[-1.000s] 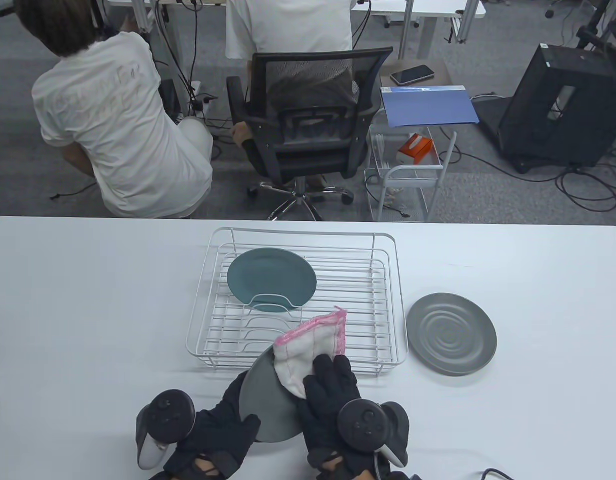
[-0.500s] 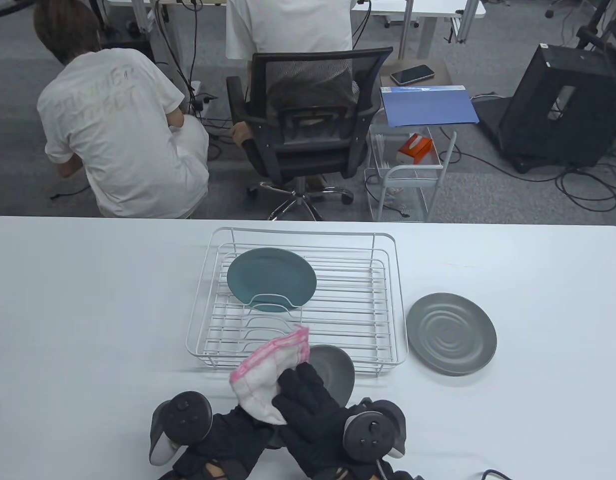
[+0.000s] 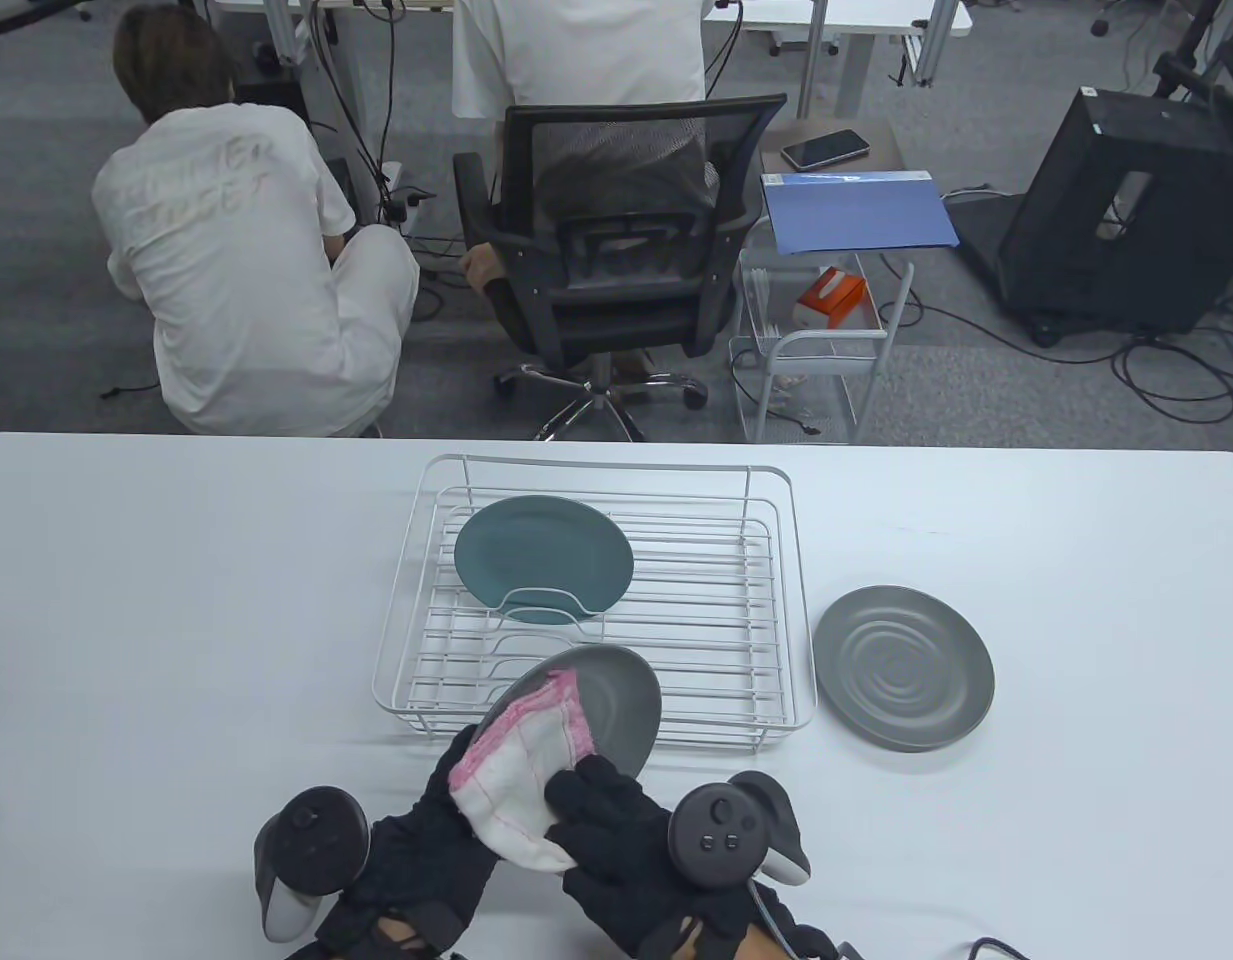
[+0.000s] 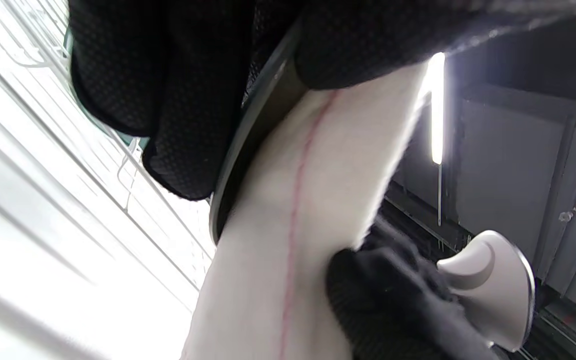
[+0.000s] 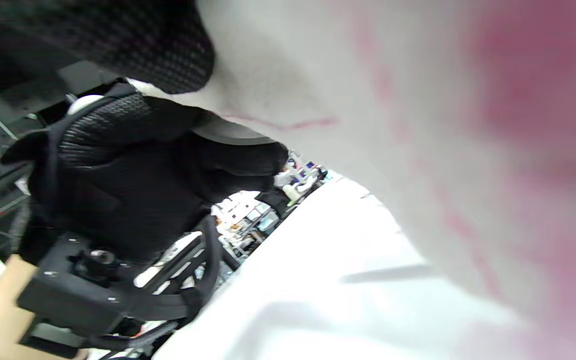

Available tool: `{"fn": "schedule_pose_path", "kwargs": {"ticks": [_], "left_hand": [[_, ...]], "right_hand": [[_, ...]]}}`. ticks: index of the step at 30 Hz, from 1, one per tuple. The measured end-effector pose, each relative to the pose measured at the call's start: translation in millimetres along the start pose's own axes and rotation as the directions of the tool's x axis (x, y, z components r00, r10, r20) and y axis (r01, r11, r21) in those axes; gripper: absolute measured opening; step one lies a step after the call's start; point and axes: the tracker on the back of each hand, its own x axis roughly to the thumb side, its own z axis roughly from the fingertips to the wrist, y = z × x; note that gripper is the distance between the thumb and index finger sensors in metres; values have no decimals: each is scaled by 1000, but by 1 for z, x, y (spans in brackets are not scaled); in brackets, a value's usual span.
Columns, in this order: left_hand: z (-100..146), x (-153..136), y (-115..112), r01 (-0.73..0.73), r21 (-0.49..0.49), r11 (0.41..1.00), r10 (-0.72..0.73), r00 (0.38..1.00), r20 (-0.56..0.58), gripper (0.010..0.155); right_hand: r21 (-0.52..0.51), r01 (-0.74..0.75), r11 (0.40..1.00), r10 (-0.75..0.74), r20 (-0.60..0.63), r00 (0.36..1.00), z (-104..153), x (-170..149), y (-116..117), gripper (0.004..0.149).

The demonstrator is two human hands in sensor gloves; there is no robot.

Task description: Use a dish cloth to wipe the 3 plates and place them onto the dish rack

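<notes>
Your left hand [image 3: 431, 850] grips the tilted grey plate [image 3: 616, 700] steady, so your right hand's [image 3: 616, 830] curled fingers [image 3: 586, 790] can press the dish cloth [image 3: 521, 775] across it.

Dish cloth [image 3: 516, 790] hides the held plate's [image 3: 616, 700] lower half.

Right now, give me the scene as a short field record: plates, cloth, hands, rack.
held plate: grey round plate, tilted, above the rack's near edge, gripped by left hand
cloth: white dish cloth with pink trim, pressed on the held plate by right hand
racked plate: teal round plate, propped in the white wire dish rack
waiting plate: grey ridged plate, flat on the white table, right of the rack
plates in rack: one of three
</notes>
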Motion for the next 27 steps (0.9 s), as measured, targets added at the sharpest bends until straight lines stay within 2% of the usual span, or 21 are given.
{"fn": "schedule_pose_path", "kwargs": {"ticks": [4, 9, 16, 19, 22, 25, 27], "left_hand": [[2, 1, 1, 17, 24, 1000, -17, 1000, 8, 72], [0, 0, -2, -4, -6, 1000, 4, 1000, 0, 73], [-5, 1, -17, -24, -143, 989, 24, 1000, -1, 75], [-7, 1, -24, -32, -196, 980, 32, 999, -2, 75], [-8, 2, -31, -18, -251, 968, 19, 1000, 3, 75], [-9, 4, -37, 5, -286, 958, -1, 1000, 17, 76], [-9, 4, -37, -11, -272, 962, 20, 999, 29, 77]], "right_hand": [[-46, -57, 997, 54, -72, 996, 2, -4, -3, 51], [-154, -100, 983, 79, -138, 987, 7, -5, -8, 51], [-391, -92, 916, 23, -177, 984, 17, -3, -20, 52], [-461, -26, 887, -29, -111, 993, 21, 2, -23, 52], [-477, 46, 878, -56, -8, 998, 21, 10, -23, 52], [-377, 88, 922, -28, 162, 986, 16, 23, -19, 53], [-324, 58, 944, 16, 219, 976, 14, 29, -16, 52]]}}
